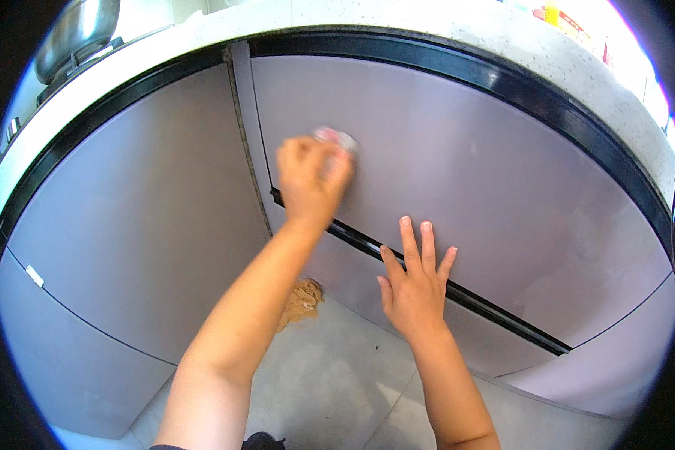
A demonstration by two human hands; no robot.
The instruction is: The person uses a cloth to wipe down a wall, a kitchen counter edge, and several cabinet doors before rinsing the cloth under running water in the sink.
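Positions taken from rail (506, 317): black, slanting along the lower edge of panel (502, 172), mauve-grey.

Far left of rail, higher than it: pot (79, 37), steel, cut off by the view's rim, near counter (397, 19), which curves above rail. Left of rail: door (120, 202), same mauve-grey, meeting the panel side at a corner just beyond rail's left end. Tab (35, 276), white, at the door's lower seam, well left of rail.

Below rail's left part: cloth (301, 301), brown, crumpled, on floor (337, 367), partly hidden by the left forearm, which crosses in front of rail.

Left hand (311, 180): above rail, near its left end. Fingers bent, clamped on pad (337, 139). Pad white and pinkish, outline blurred, in front of panel and above rail's left part; exact contact with panel cannot be told.

Right hand (416, 292): across rail's middle, back of hand to camera. Fingers straight, spread apart; fingertips over panel, just above rail. Thumb below rail, pointing up. Whether the palm touches rail: cannot tell.

Strip (457, 60): black, along the panel's top edge, well above rail. Packets (570, 26): orange and red, on counter, above rail's right end, washed out by glare.
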